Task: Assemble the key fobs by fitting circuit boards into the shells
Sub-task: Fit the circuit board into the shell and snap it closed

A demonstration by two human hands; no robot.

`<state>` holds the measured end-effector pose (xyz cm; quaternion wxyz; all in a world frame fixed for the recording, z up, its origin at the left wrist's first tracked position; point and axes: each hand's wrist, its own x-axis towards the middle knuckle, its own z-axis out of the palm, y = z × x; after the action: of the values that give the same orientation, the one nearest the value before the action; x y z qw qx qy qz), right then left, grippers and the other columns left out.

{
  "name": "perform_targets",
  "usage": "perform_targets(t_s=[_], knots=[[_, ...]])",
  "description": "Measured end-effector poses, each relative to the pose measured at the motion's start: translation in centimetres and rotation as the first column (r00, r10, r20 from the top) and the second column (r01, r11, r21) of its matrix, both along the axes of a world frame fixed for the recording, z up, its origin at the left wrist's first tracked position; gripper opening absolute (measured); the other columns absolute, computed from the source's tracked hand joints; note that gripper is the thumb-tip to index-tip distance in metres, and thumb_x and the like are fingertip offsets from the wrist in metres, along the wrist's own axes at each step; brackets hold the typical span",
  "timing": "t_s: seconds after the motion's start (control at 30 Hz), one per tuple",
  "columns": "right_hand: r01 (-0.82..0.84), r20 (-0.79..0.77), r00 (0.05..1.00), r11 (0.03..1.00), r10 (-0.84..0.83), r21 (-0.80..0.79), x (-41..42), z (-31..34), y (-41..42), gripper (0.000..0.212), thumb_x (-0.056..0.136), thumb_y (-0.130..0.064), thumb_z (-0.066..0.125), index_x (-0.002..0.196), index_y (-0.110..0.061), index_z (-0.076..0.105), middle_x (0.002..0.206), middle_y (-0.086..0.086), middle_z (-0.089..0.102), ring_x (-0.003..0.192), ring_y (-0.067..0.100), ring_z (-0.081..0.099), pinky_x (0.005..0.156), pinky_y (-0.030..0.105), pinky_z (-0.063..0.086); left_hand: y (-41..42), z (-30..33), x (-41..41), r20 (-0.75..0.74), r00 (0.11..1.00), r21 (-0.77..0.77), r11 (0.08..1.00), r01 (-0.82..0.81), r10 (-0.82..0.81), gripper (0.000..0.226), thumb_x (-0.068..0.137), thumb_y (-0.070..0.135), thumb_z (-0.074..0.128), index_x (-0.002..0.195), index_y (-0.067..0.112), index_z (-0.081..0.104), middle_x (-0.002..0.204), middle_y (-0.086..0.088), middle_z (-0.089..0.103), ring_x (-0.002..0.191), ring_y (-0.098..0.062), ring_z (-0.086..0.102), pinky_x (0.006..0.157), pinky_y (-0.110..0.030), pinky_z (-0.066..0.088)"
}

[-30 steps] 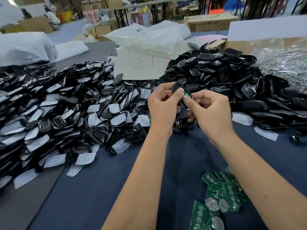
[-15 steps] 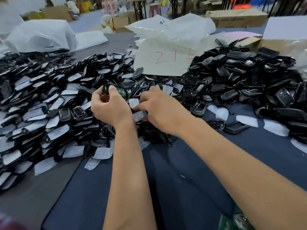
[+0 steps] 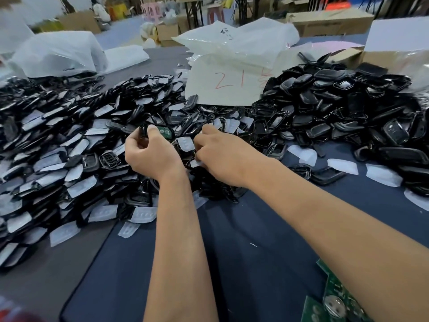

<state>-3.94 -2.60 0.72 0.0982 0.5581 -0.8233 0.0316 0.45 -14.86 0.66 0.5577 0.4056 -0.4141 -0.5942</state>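
Note:
My left hand [image 3: 151, 154] grips a black key fob shell with a green circuit board [image 3: 165, 131] seated in it, held above the left heap. My right hand [image 3: 220, 156] reaches into the near edge of that heap, its fingers curled round a black frame with a white rubber pad [image 3: 194, 163]. The heap of black shell frames and white button pads [image 3: 69, 159] covers the left of the table. A second heap of black shell halves [image 3: 348, 117] lies at the right. Loose green circuit boards [image 3: 334, 300] sit at the bottom right, partly behind my right forearm.
A dark blue mat [image 3: 243, 247] covers the table under my arms. A paper sheet marked in red [image 3: 229, 87] and clear plastic bags [image 3: 243, 40] lie behind the heaps. Cardboard boxes [image 3: 329, 22] stand at the back. Single white pads [image 3: 343, 166] lie by the right heap.
Both hands moved left from the centre to the left heap. The left hand kept the shell with its board. The right hand let go of it and took hold of a piece in the heap.

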Motion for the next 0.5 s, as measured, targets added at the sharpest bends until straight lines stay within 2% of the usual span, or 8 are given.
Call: perform_targets(t_s=[0.13, 0.2, 0.3, 0.33, 0.4, 0.43, 0.47, 0.5], knots=[[0.021, -0.014, 1.0, 0.999, -0.021, 0.026, 0.2, -0.1, 0.5, 0.02, 0.098, -0.007, 0.056, 0.106, -0.018, 0.071, 0.111, -0.002, 0.055, 0.118, 0.021, 0.041, 0.088, 0.035, 0.054, 0.1, -0.2, -0.1, 0.014, 1.0, -0.011, 1.0, 0.005, -0.005, 0.01, 0.085, 0.016, 0.072, 0.083, 0.023, 0.065, 0.094, -0.012, 0.071, 0.088, -0.05, 0.068, 0.075, -0.06, 0.058], [0.049, -0.016, 0.999, 0.999, -0.049, -0.01, 0.2, -0.4, 0.7, 0.019, 0.101, -0.011, 0.055, 0.106, -0.018, 0.072, 0.11, -0.002, 0.054, 0.118, 0.021, 0.041, 0.088, 0.036, 0.053, 0.3, -0.2, -0.2, 0.024, 0.999, -0.016, 1.0, 0.023, -0.022, 0.009, 0.084, 0.017, 0.073, 0.083, 0.023, 0.066, 0.09, -0.008, 0.069, 0.077, -0.041, 0.065, 0.075, -0.06, 0.058], [0.099, -0.023, 0.995, 0.99, -0.102, -0.099, 0.2, -1.0, 1.0, 0.022, 0.105, -0.017, 0.051, 0.104, -0.017, 0.073, 0.112, -0.002, 0.055, 0.118, 0.021, 0.041, 0.085, 0.035, 0.05, 0.2, -0.5, -0.3, 0.001, 0.998, -0.022, 0.998, 0.059, -0.059, 0.006, 0.083, 0.017, 0.073, 0.088, 0.018, 0.07, 0.09, -0.007, 0.071, 0.075, -0.029, 0.062, 0.075, -0.059, 0.059], [0.116, -0.032, 0.992, 0.983, -0.121, -0.14, 0.1, -1.2, 1.2, 0.023, 0.105, -0.018, 0.051, 0.103, -0.016, 0.074, 0.112, -0.002, 0.055, 0.117, 0.021, 0.041, 0.085, 0.034, 0.049, 0.2, -0.5, -0.4, -0.008, 0.997, -0.033, 0.997, 0.073, -0.074, 0.006, 0.084, 0.017, 0.073, 0.089, 0.016, 0.07, 0.09, -0.008, 0.071, 0.075, -0.029, 0.062, 0.071, -0.054, 0.061], [0.167, -0.023, 0.984, 0.953, -0.179, -0.254, 0.0, -1.4, 2.0, 0.025, 0.107, -0.02, 0.052, 0.101, -0.016, 0.076, 0.108, -0.001, 0.057, 0.114, 0.021, 0.042, 0.086, 0.031, 0.046, 0.7, -0.4, -0.7, -0.046, 0.992, -0.057, 0.991, 0.117, -0.12, 0.006, 0.087, 0.014, 0.072, 0.092, 0.014, 0.069, 0.087, -0.009, 0.069, 0.071, -0.028, 0.06, 0.055, -0.034, 0.057], [0.226, 0.047, 0.973, 0.912, -0.224, -0.343, 0.0, -1.4, 2.5, 0.027, 0.107, -0.021, 0.053, 0.097, -0.014, 0.077, 0.103, -0.001, 0.057, 0.108, 0.022, 0.044, 0.085, 0.03, 0.043, 1.2, -0.4, -0.9, -0.064, 0.986, -0.072, 0.986, 0.149, -0.154, 0.006, 0.088, 0.012, 0.072, 0.093, 0.013, 0.069, 0.084, -0.008, 0.067, 0.067, -0.025, 0.059, 0.05, -0.027, 0.052], [0.32, 0.183, 0.947, 0.838, -0.265, -0.442, 0.0, -1.3, 3.1, 0.03, 0.107, -0.021, 0.054, 0.088, -0.012, 0.076, 0.093, -0.002, 0.057, 0.098, 0.021, 0.045, 0.08, 0.029, 0.039, 1.8, -0.3, -1.1, -0.075, 0.978, -0.092, 0.978, 0.186, -0.194, 0.005, 0.089, 0.011, 0.072, 0.093, 0.013, 0.069, 0.081, -0.006, 0.067, 0.063, -0.022, 0.058, 0.049, -0.023, 0.05], [0.436, 0.367, 0.892, 0.72, -0.264, -0.54, 0.0, -1.2, 4.0, 0.034, 0.105, -0.019, 0.057, 0.074, -0.013, 0.07, 0.079, -0.006, 0.054, 0.085, 0.017, 0.045, 0.073, 0.03, 0.034, 2.7, -0.2, -1.4, -0.072, 0.966, -0.117, 0.964, 0.239, -0.248, 0.005, 0.089, 0.01, 0.072, 0.093, 0.013, 0.069, 0.078, -0.003, 0.066, 0.061, -0.019, 0.058, 0.049, -0.022, 0.049]])
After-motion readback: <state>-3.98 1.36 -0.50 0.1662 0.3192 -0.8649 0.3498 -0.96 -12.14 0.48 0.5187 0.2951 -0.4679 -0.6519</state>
